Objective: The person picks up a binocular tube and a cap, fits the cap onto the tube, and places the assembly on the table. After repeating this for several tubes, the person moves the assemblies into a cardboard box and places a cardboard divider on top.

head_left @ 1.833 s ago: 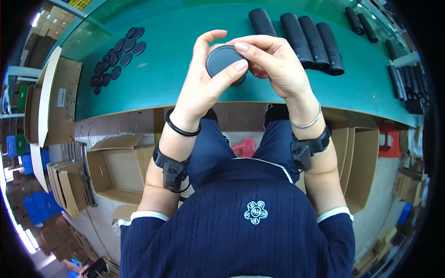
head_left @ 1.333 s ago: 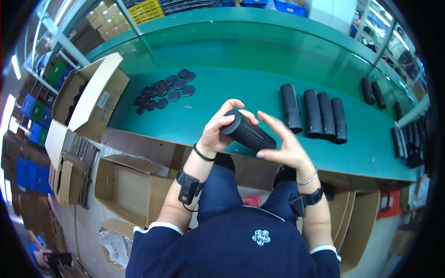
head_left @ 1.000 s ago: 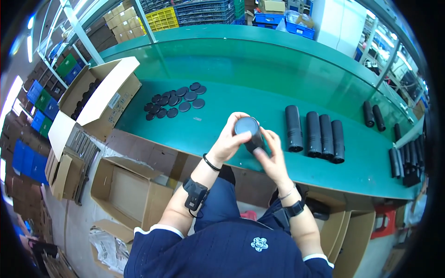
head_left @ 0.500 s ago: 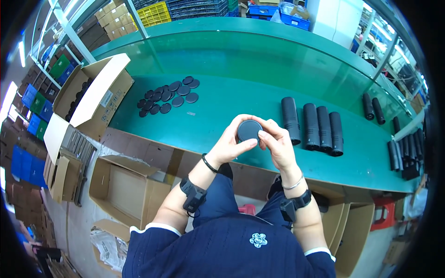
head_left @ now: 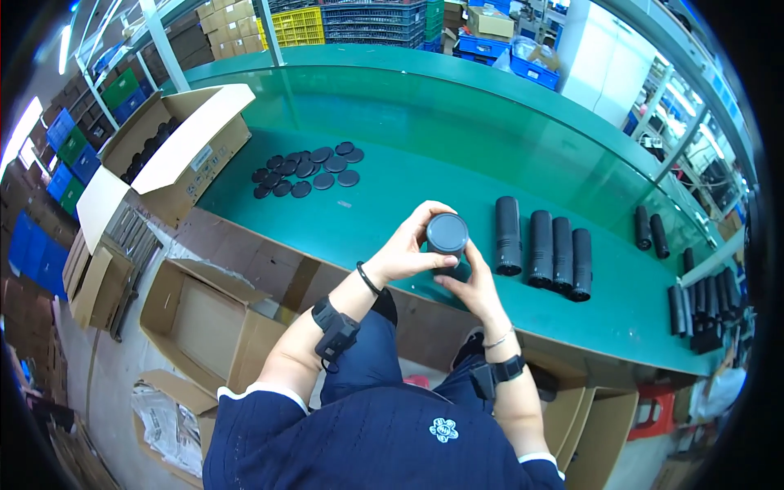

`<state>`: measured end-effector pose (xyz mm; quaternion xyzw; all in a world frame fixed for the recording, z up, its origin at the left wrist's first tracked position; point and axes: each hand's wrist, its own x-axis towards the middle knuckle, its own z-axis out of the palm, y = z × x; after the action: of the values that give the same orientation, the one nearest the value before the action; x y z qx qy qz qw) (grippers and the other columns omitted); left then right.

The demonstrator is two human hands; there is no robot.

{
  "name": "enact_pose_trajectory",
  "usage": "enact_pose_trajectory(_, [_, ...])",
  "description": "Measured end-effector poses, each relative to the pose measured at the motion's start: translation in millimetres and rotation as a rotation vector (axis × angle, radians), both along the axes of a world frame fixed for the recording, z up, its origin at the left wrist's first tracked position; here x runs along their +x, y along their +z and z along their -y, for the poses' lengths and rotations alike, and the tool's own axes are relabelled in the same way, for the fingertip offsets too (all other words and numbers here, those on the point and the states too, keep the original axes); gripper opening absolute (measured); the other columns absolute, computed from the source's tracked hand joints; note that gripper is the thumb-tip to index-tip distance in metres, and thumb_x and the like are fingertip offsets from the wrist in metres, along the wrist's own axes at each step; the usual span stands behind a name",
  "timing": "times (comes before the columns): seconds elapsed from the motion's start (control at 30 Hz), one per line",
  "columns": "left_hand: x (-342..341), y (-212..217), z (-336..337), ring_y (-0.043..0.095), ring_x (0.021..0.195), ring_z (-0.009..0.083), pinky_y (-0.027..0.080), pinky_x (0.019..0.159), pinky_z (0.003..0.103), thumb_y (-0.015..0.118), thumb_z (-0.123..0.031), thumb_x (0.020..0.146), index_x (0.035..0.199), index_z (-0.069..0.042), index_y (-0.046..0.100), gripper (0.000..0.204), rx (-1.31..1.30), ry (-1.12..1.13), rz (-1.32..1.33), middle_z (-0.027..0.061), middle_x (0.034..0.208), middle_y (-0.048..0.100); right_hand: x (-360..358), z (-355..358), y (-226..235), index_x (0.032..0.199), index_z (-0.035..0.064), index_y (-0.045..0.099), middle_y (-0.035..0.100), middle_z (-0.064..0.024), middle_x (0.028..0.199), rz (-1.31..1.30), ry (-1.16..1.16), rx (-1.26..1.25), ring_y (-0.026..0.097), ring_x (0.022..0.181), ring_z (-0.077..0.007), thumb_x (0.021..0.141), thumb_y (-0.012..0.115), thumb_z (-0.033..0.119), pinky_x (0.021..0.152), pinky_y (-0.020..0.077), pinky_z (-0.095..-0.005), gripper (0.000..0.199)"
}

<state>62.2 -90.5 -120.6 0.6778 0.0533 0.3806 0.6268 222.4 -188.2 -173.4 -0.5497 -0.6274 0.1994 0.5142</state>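
In front of me, over the near edge of the green bench, is a black cylinder (head_left: 447, 234) with its round, flat end turned up toward me. My left hand (head_left: 408, 254) is closed round its left side, fingers over the far rim and thumb at the near side. Against its right side rest the fingers of my right hand (head_left: 477, 287), with the thumb lower down and apart from the flat end. How far the cylinder reaches below my hands is hidden. Loose black discs (head_left: 305, 169) lie in a group at the left of the bench.
Ribbed black tubes (head_left: 562, 255) lie right of my hands, and more dark tubes (head_left: 706, 300) are at the bench's right end. An open carton (head_left: 200, 155) of dark parts stands at the left. Another open carton (head_left: 204, 318) is below the bench edge (head_left: 318, 256).
The cylinder's side now shows below its flat end. My right thumb has come off that end and moved down, with the right hand lower. The whole view has shifted slightly.
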Motion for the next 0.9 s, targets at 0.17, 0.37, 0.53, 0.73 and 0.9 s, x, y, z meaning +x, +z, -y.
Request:
enact_pose_trajectory(0.17, [5,1,9,0.053,0.109,0.0129,0.042,0.096,0.031,0.083,-0.01,0.071,0.122,-0.009,0.05,0.061,0.1,0.092,-0.093,0.0014,0.113,0.055,-3,-9,-30,0.123,0.001,0.051,0.057,-0.0151,0.122,-0.205,0.096,-0.095,0.054,0.116,-0.0266,0.075,0.077,0.006,0.097,0.0425,-0.0368,0.055])
enact_pose_trajectory(0.37, [8,2,9,0.053,0.108,0.0122,0.042,0.093,0.03,0.084,-0.013,0.071,0.121,-0.009,0.05,0.061,0.126,0.101,-0.119,0.0012,0.113,0.055,-7,-7,-33,0.13,0.0024,0.045,0.056,-0.0145,0.122,-0.234,0.123,-0.059,0.053,0.116,-0.0252,0.075,0.076,0.005,0.098,0.0418,-0.036,0.063])
enact_pose_trajectory(0.53, [10,6,15,0.053,0.11,0.0141,0.043,0.095,0.031,0.083,-0.011,0.07,0.123,-0.009,0.05,0.062,0.142,0.082,-0.13,0.0023,0.114,0.055,-7,-4,-34,0.132,0.003,0.043,0.055,-0.0144,0.122,-0.192,0.068,-0.097,0.053,0.117,-0.0254,0.075,0.076,0.004,0.098,0.042,-0.0362,0.066])
enact_pose_trajectory(0.73, [46,21,-2,0.053,0.118,0.0223,0.042,0.101,0.038,0.066,-0.045,0.087,0.141,-0.008,0.04,0.07,-0.273,-0.182,0.2,0.0105,0.135,0.05,18,41,-3,0.128,0.0012,0.046,0.054,-0.0141,0.118,-0.194,-0.082,0.011,0.054,0.111,-0.0237,0.073,0.077,0.006,0.094,0.0423,-0.0355,0.063])
enact_pose_trajectory(0.9, [154,-47,-58,0.056,0.112,0.027,0.053,0.081,0.039,0.058,-0.062,0.085,0.143,-0.004,0.034,0.086,-0.109,0.258,-0.649,0.0177,0.135,0.046,112,90,70,0.142,0.0075,0.022,0.053,-0.0098,0.119,-0.341,-0.313,0.158,0.057,0.108,-0.0208,0.075,0.077,0.008,0.09,0.0482,-0.0358,0.087])
